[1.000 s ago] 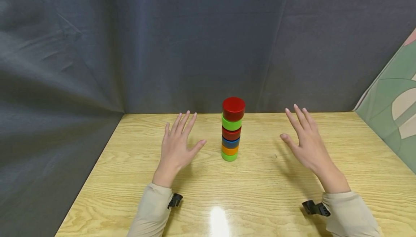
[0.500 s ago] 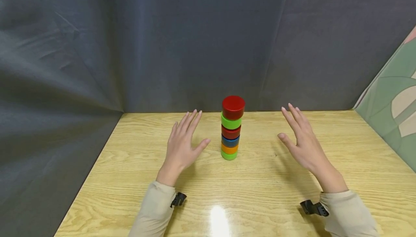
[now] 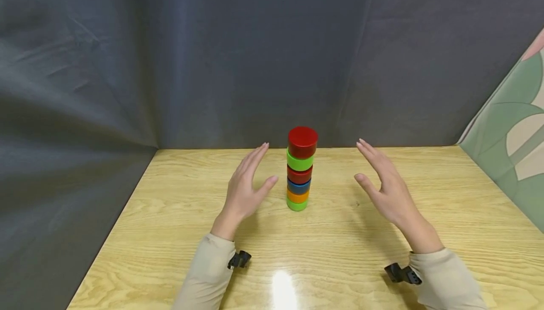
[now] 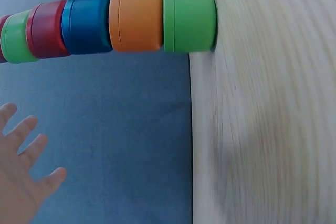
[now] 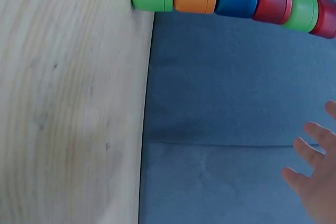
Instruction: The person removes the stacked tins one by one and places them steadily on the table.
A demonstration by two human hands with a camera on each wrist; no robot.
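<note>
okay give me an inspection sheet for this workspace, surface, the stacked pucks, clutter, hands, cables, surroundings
Surface: light wooden table, glossy, with a glare spot near the front edge.
Job's things: one upright stack of discs standing on the table; from the bottom green, orange, blue, red, green, red. It leans slightly.
Clutter: nothing seen.
Hands: left hand and right hand flank the stack, fingers straight, palms turned inward, neither touching it. The left is nearer to it.
Cables: nothing seen; only a small black camera mount at each wrist.
Surroundings: dark grey cloth backdrop behind and to the left; a green patterned panel at the right.
</note>
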